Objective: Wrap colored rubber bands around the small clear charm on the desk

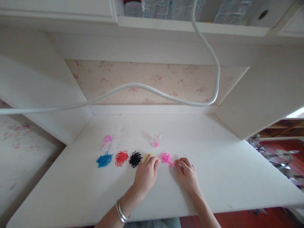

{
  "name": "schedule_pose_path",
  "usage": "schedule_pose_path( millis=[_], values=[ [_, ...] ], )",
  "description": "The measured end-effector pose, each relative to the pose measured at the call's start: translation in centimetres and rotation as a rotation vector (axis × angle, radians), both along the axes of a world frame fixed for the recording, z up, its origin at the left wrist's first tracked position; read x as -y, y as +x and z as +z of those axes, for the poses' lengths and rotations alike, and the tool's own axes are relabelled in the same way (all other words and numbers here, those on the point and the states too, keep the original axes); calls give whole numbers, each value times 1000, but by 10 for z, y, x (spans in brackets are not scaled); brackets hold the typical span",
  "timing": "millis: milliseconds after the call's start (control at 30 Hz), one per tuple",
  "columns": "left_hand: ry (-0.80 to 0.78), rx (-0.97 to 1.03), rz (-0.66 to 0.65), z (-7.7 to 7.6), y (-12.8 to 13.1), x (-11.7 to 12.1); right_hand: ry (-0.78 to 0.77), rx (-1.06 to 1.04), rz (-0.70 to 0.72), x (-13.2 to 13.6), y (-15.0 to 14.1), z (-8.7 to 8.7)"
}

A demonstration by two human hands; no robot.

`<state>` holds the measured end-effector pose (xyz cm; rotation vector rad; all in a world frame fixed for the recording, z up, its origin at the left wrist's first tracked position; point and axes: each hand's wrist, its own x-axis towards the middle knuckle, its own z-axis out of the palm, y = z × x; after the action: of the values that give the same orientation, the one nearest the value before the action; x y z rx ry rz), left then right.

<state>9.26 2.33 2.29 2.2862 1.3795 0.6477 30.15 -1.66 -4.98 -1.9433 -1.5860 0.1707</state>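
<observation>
My left hand has its fingers pinched together between the yellow pile, which it mostly covers, and the pink pile. Whatever is in that pinch is too small to make out. At the right edge of the pink pile, my right hand has its thumb and fingers drawn together beside a few stray pink pieces. The piles look like small thin rubber bands. Further left lie a black pile, a red pile and a blue pile. Behind the pink pile stands a small clear cup with pink pieces at its bottom.
A small pink-purple plastic piece lies behind the blue pile on the white tabletop. White panels flank the table on both sides. A white cable crosses in front, below a shelf holding clear plastic items.
</observation>
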Motion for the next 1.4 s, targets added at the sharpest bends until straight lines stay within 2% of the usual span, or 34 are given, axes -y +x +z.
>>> schedule_pose_path(
  millis=[200,333,467,667,767,900,1000,1100,1200,1300,1400],
  values=[
    [176,-24,45,51,-19,-55,-2,34,36,3,0,0],
    [237,-125,21,72,-12,-85,-18,71,66,3,-1,2],
    [264,-244,-36,75,1,-103,-13,75,70,2,0,2],
    [228,-325,-111,72,12,-111,-18,61,41,0,2,-1],
    [237,-268,-113,71,9,-110,-44,70,53,0,2,-1],
    [254,-64,-64,69,-8,-99,-55,68,70,0,2,0],
    [217,105,-51,64,-28,-80,-32,53,70,1,2,1],
    [124,231,1,50,-49,-51,5,-3,43,0,1,1],
    [-31,308,57,23,-64,-18,25,-121,-15,-1,1,0],
    [-173,330,58,-9,-73,11,25,-216,-87,-6,3,2],
    [-236,352,55,-33,-80,30,18,-220,-121,-16,8,11]
  ],
)
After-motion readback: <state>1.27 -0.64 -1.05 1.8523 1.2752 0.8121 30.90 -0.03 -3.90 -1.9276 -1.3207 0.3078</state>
